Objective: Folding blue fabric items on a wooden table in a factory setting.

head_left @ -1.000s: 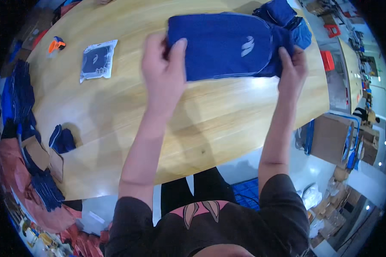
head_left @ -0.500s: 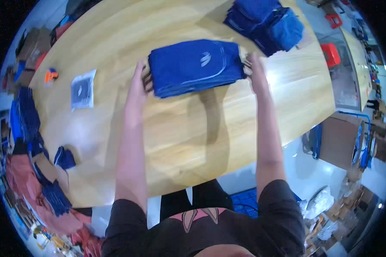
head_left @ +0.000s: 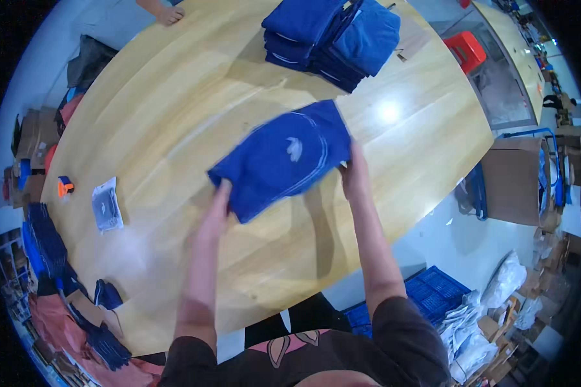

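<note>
Both hands, left hand and right hand, grasp 1 folded blue garment above the tabletop, not yet on the blue stack.

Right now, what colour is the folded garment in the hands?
Royal blue folded garment with a small white emblem and thin white lines; head view.

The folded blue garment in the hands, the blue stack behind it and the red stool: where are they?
folded blue garment [head_left: 284,161], head view, its middle panel.
blue stack [head_left: 332,39], head view, top layer.
red stool [head_left: 466,50], head view, its seat.
</note>
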The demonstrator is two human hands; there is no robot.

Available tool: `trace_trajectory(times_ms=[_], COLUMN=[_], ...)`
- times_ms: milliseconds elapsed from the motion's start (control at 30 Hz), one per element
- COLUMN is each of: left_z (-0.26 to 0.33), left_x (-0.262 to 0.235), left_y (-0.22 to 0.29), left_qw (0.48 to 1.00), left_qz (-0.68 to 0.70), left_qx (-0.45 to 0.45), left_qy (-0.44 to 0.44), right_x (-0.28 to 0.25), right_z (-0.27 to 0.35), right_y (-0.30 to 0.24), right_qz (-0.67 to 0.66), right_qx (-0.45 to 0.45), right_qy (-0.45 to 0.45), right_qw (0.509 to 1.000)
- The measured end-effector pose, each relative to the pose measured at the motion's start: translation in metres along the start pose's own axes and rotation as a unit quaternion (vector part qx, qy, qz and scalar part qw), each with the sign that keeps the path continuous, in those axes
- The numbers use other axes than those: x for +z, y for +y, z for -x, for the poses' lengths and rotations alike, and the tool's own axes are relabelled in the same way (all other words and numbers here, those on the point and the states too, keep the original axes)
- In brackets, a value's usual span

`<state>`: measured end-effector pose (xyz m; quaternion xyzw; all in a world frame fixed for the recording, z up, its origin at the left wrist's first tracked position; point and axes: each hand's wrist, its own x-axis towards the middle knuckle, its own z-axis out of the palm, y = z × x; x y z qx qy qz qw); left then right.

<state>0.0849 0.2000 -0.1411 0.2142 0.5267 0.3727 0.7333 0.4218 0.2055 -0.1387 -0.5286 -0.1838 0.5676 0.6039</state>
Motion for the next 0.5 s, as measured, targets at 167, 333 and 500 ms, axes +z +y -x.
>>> trace_trajectory(times_ms=[167,333,500], left_z=[-0.011,-0.042,-0.123], left_x=[0.148,0.286,0.350], left_y=[-0.068,-0.079,-0.048], left_qw=[0.995,0.991,0.983], left_qz=[0.006,0.035,-0.089], left_qx=[0.093,0.125,0.162], left_qy=[0.036,0.032,-0.018], right_x=[-0.030,-0.071,-0.157], right_z=[0.070,0.011,-0.112], right_y=[0.006,-0.016,-0.055], right_qz=[-0.070,-0.086,-0.147], right_qx=[0.036,-0.054,0.028], right_qy=[0.084,0.111,0.003], right_qw=[0.993,0.989,0.989])
